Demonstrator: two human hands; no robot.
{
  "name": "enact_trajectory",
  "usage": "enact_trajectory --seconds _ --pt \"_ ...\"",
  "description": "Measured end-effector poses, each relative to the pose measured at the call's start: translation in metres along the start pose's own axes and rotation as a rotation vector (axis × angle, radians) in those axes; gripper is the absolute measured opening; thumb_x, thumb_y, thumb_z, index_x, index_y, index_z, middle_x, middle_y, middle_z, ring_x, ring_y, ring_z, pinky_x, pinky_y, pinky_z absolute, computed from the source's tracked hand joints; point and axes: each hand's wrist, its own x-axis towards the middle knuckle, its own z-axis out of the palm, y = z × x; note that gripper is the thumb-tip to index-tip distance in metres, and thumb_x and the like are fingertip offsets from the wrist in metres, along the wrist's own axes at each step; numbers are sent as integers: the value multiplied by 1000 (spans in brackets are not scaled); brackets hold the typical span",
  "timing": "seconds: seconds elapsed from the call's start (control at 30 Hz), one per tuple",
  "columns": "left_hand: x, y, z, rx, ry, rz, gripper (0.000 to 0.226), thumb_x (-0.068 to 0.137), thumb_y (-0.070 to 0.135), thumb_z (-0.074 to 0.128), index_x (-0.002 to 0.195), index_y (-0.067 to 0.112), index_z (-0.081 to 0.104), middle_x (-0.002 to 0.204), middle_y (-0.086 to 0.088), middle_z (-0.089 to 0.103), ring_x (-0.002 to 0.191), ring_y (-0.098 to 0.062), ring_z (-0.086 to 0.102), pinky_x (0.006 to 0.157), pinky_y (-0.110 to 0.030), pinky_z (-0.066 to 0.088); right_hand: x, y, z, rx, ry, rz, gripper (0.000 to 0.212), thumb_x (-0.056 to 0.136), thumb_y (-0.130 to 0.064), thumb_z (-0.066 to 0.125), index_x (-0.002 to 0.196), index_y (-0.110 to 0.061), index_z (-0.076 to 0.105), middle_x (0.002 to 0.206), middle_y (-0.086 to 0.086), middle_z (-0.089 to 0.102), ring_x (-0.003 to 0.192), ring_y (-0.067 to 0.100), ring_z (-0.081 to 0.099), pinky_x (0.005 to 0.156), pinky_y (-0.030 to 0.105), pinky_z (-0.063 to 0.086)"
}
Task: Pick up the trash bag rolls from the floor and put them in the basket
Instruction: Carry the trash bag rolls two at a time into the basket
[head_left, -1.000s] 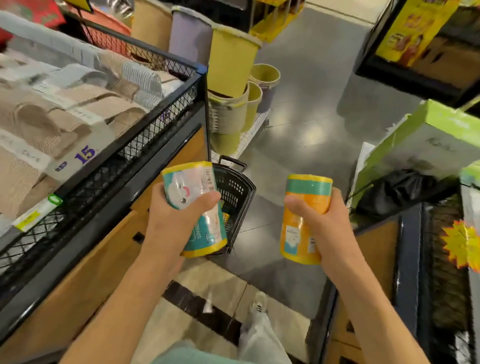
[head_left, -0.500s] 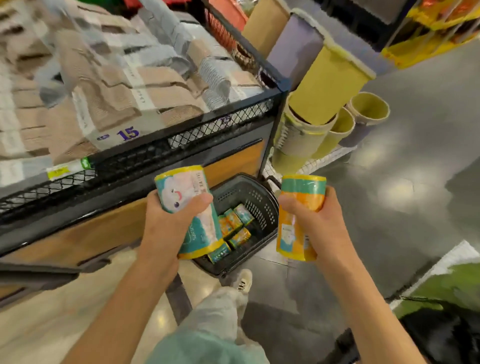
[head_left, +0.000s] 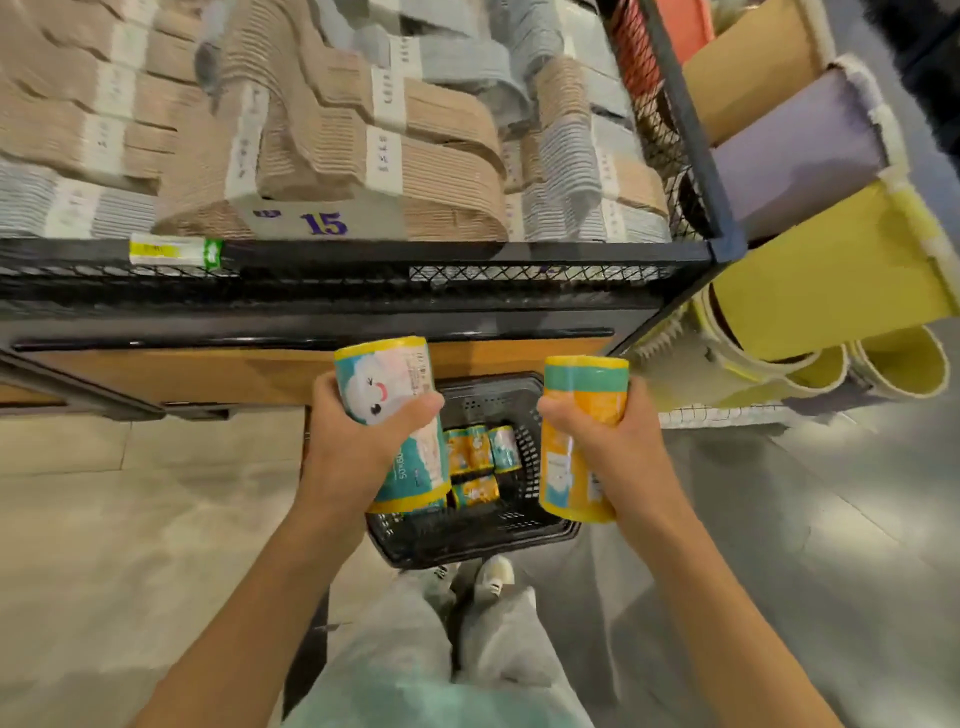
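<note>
While the black basket (head_left: 467, 540) sits on the floor against the foot of the wire display bin (head_left: 363, 291) with several small rolls (head_left: 480, 449) already lying in its bottom, two more are on their way, so I judge the job well along but unfinished. Over the basket, the left hand (head_left: 358, 447) wraps round a teal trash bag roll (head_left: 387, 384) and the right hand (head_left: 613, 441) round an orange trash bag roll (head_left: 582, 415), both upright and yet to be dropped in; I see no rolls on the visible floor.

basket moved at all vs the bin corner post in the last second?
Cannot tell. The head camera swung toward the bin; the basket sits on the floor beside the bin corner post throughout, so the shift looks like camera motion.
</note>
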Motion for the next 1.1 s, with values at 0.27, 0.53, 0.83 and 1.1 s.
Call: enact_trajectory --seconds 0.27,0.53,0.83,1.1 --pt "63 -76 37 105 143 -49 72 69 26 91 124 22 44 113 3 64 100 -17 67 83 -40 59 110 60 18 -143 -210 80 53 77 -36 87 114 -29 50 104 -3 69 90 14 72 79 41 62" --pt "173 -236 71 209 237 -140 86 64 34 94 133 24 44 110 12 64 100 -13 65 90 -37 54 229 210 67 -307 -280 132 51 77 -41 87 107 -25 49 96 -5 70 86 12 71 73 34 57" --pt "325 -454 97 396 198 -215 75 54 44 88 110 32 39 106 8 65 99 -18 66 85 -38 55 350 433 148 -442 -208 219 70 66 -48 89 114 -20 46 104 1 70 97 22 70 93 49 56" --pt "393 -563 114 747 165 -276 99 68 52 82 143 22 23 126 -14 59 117 -39 57 87 -47 49 411 557 198 -541 -189 211 79 71 -50 85 128 -14 43 115 5 69 111 29 66 100 50 52"
